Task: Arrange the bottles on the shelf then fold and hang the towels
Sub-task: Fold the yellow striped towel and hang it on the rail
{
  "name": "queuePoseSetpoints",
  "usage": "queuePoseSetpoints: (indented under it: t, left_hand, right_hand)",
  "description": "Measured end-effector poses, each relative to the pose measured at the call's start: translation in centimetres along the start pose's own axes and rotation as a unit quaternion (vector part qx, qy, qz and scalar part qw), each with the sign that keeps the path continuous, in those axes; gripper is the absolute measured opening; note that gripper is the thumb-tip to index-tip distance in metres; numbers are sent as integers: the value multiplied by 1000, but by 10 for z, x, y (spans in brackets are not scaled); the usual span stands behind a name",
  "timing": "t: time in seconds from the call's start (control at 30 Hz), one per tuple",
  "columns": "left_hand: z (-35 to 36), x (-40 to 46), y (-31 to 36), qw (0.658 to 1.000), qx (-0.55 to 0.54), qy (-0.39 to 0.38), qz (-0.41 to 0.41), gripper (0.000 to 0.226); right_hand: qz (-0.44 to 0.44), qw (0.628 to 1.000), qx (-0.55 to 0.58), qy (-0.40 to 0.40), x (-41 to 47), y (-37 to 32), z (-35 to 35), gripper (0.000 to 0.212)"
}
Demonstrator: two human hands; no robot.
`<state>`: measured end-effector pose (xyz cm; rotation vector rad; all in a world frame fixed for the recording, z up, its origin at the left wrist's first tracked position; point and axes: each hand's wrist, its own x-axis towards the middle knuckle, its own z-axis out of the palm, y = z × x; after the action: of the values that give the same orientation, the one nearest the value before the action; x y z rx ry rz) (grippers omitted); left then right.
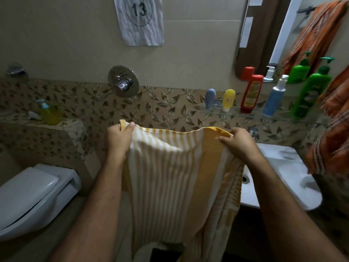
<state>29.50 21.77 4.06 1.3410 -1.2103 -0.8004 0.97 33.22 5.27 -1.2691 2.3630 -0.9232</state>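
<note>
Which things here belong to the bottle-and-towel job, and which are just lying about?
Job:
- striped towel, gripped by left hand and right hand
- bottles: red, blue, green
- glass shelf
- orange towel

Lying about:
- toilet
- sink
- numbered paper
- wall tap

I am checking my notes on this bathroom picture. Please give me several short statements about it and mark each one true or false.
1. Both hands hold the striped towel by its top edge. True: the left hand and the right hand each grip it.
2. The red bottle lies in the sink. False: it stands on the glass shelf.
3. The green bottle stands at the shelf's right end. True.
4. The toilet lid is raised. False: it is down.
</note>
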Motion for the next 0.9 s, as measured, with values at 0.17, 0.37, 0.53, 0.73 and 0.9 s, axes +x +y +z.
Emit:
queuePoseSetpoints:
  t: [0.17,0.37,0.53,0.73,0.9]
  left_hand:
    - [16,-11,-13,999,22,-5,-33,36]
    - [41,-24,-29,1000,18,0,-21,40]
    - [82,-53,-18,994,-6,-100,54,17]
    - [131,-86,-11,953,1,-294,74,58]
    - [166,-104,-10,939,-1,-334,85,29]
  right_hand:
    - [-21,986,134,-92,3,-3,2,27]
    - [-62,988,116,-77,20,-2,5,32]
    - [-96,969,135,-184,34,9,2,37]
    - [-144,921,199,-302,48,31,-11,34]
    - [-146,883,241,-376,62,52,-17,36]
